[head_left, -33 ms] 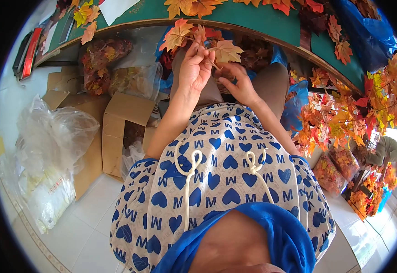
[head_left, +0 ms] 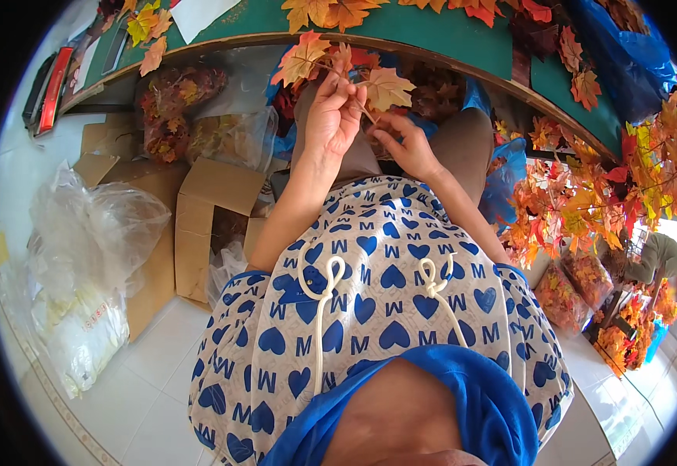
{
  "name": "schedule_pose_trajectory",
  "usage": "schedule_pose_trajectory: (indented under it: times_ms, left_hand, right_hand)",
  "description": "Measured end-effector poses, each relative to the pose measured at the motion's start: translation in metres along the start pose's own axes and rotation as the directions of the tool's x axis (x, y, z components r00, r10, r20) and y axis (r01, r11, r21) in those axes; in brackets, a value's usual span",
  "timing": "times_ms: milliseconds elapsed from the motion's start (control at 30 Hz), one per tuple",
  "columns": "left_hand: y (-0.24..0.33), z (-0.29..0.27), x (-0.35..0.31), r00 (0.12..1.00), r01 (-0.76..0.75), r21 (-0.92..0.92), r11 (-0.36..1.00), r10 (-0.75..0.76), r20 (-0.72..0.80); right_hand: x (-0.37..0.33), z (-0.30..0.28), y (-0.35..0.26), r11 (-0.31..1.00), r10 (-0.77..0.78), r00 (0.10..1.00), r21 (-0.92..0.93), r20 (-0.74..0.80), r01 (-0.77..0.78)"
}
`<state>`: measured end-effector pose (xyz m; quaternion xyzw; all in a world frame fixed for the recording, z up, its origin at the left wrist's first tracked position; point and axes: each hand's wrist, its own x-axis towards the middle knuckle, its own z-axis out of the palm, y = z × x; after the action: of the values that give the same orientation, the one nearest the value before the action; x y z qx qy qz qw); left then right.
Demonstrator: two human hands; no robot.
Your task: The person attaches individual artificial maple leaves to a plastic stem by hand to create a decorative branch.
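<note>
My left hand is raised over my lap, just below the table edge, with its fingers pinched round the stem of an artificial maple leaf branch. Orange and pale peach leaves fan out on both sides of the fingertips. The thin stem slants down toward my right hand, whose thumb and forefinger close on its lower end. Part of the stem is hidden behind the fingers of my left hand.
Ahead curves a green-topped table with loose leaves along it. Cardboard boxes and clear plastic bags stand at the left. Masses of autumn foliage hang at the right, with another person beyond.
The fingers of my right hand have shifted slightly at the stem's lower end. My left hand and the leaves stay almost where they were.
</note>
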<state>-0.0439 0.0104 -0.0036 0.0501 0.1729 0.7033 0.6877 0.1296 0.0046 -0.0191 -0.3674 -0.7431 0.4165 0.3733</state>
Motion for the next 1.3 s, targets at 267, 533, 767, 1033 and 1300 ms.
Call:
schedule_pose_trajectory:
  times_ms: [267,533,767,1033,1300]
  left_hand:
    - [0.006,0.008,-0.014,0.999,0.024,0.064,0.998,-0.022,-0.029]
    - [-0.044,0.001,-0.034,0.969,-0.059,0.397,0.916,0.148,-0.197]
    - [-0.046,-0.018,-0.024,0.941,-0.071,0.659,0.749,0.269,-0.205]
    - [-0.043,-0.038,-0.021,0.959,0.235,0.248,0.94,-0.184,-0.214]
    - [-0.03,-0.043,-0.025,0.943,0.27,0.248,0.93,-0.205,-0.261]
  right_hand:
    - [-0.005,0.002,0.002,0.889,0.215,0.975,0.425,-0.055,-0.172]
    - [-0.005,0.01,-0.004,0.994,0.105,0.976,0.042,-0.188,-0.099]
    - [0.012,-0.03,-0.035,0.941,-0.085,0.994,-0.333,-0.065,0.059]
    - [0.122,-0.104,-0.068,0.89,-0.365,0.878,-0.393,-0.309,0.232]
    - [0.256,-0.083,-0.084,0.331,-0.691,0.705,-0.799,0.157,0.502]
